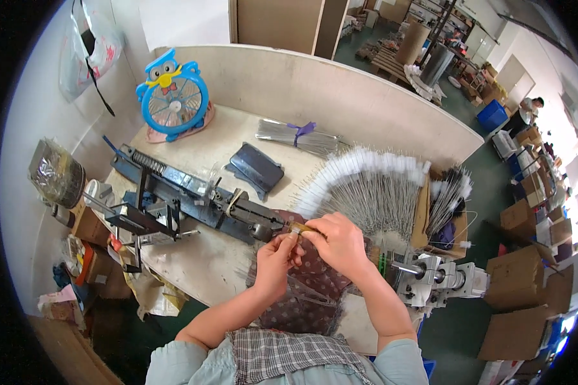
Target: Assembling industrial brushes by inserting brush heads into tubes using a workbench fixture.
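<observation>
Both hands meet above a brown polka-dot cloth at the front of the bench. My right hand is closed round a small amber-yellow piece, whose kind I cannot make out. Just beside it, my left hand pinches with thumb and forefinger; what lies between its fingertips is too small to name. The dark end of a long metal bench fixture reaches almost to my fingers. Thin metal rods lie on the cloth below my hands.
Many white-tipped wire brushes fan out at the back right, beside a cardboard box. A clamp-like metal machine stands at the right edge. A blue fan, a dark plastic tray and a tied rod bundle occupy the back.
</observation>
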### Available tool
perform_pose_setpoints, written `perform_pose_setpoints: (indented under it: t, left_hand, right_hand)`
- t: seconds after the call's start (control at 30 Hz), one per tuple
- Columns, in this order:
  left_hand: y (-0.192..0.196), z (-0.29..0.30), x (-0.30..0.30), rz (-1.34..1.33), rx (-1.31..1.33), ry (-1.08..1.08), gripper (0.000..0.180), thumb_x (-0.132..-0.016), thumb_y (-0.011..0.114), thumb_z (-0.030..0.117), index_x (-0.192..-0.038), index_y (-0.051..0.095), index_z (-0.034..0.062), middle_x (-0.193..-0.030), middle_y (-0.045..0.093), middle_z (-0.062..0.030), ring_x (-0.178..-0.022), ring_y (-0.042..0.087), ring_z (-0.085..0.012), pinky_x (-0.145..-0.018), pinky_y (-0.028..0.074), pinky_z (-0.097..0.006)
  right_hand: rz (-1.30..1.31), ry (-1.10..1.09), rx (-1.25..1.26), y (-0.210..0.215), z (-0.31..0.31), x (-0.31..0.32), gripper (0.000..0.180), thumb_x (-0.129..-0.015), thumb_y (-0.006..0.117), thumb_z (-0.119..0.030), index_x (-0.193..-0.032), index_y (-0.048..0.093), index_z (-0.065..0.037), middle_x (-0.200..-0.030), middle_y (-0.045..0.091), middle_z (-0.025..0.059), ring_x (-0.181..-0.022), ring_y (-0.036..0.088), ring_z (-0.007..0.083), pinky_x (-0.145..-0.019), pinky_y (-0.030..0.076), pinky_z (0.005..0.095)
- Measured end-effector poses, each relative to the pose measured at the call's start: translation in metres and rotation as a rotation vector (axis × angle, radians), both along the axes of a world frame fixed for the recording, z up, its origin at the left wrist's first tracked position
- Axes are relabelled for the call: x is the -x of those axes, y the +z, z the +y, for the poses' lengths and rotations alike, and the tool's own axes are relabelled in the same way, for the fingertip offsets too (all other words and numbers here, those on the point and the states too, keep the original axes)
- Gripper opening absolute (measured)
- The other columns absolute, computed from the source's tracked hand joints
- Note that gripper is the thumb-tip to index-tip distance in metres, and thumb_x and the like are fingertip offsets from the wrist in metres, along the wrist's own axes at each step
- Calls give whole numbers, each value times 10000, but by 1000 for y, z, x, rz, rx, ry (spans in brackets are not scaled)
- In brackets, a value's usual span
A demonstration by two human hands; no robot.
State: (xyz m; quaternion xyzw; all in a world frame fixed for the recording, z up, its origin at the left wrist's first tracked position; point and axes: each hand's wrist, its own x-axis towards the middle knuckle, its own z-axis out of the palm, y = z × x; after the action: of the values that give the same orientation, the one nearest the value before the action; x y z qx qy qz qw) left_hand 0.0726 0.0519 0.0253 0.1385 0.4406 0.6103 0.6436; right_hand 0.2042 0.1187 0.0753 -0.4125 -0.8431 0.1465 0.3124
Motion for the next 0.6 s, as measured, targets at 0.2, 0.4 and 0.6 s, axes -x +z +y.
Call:
perform_pose_setpoints:
  t: [0.2, 0.4, 0.6]
  left_hand:
    - [5, 3, 3, 110, -44, -125, 317, -955, 478, 302, -973, 573, 0, -756, 618, -67, -669, 590, -124, -622, 467, -252]
    - [0, 7, -2, -175, -27, 43, 394, -964, 405, 386, -996, 557, 24, -881, 620, -76, -827, 611, -183, -811, 469, -322]
    - [0, 4, -5, -183, -75, 91, 245, -946, 453, 277, -977, 560, 59, -894, 617, -37, -850, 594, -147, -789, 463, -319]
  right_hand:
    - [33, -7, 391, 0, 4, -5, 197, -810, 622, -237, -900, 675, -70, -799, 622, 74, -794, 577, 273, -676, 468, 367]
    - [-14, -52, 88, 1, -13, 11, 240, -770, 664, -251, -924, 670, -67, -846, 629, 58, -858, 574, 256, -709, 463, 374]
    - [-54, -150, -180, -19, -20, 24, 383, -687, 714, -230, -1030, 626, -82, -928, 617, 18, -935, 548, 212, -759, 442, 364]
